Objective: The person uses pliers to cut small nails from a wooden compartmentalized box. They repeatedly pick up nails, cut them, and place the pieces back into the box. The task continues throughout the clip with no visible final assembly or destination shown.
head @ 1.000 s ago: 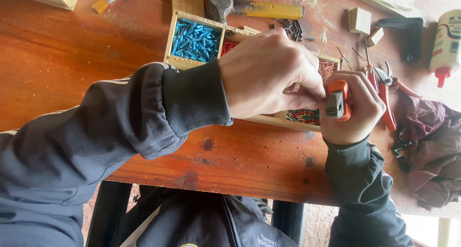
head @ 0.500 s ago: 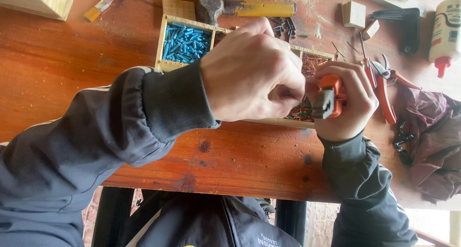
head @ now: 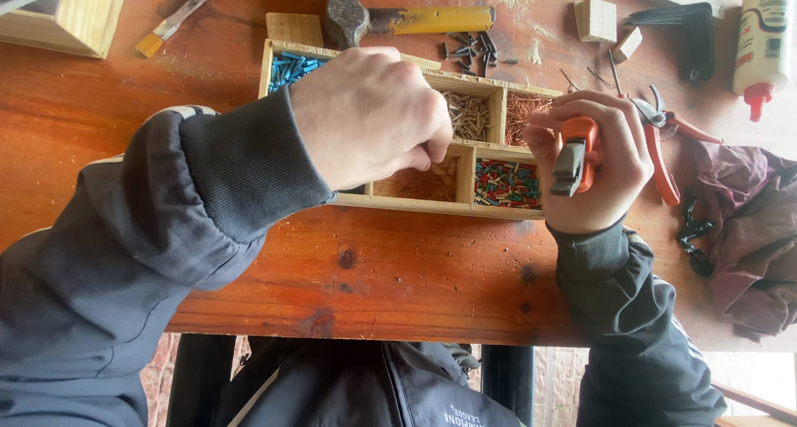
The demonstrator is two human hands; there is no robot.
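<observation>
A: Left of the compartment box (head: 415, 201), what's noted?

B: A wooden block (head: 70, 16) and a brush (head: 178, 16), well apart from it.

A: Over the box?

B: Left hand (head: 369, 116), fingers pinched narrow over a middle compartment; whether they hold anything, cannot tell. Hammer (head: 398, 19) lies just behind.

A: Right of it?

B: Right hand (head: 594, 165) closed around orange-handled pliers (head: 573, 157), lifted clear beside the box. Glue bottle (head: 765, 37) farther right.

Reddish wooden counter (head: 398, 278), scuffed and dusted with sawdust. At centre, a compartmented wooden tray (head: 432, 201); above it, a yellow-handled hammer (head: 398, 19) and loose dark screws (head: 471, 49). Upper left, a brush (head: 178, 19); upper right, a glue bottle (head: 762, 41); far right, red-handled pliers (head: 664, 145) beside crumpled maroon cloth (head: 747, 236).
</observation>
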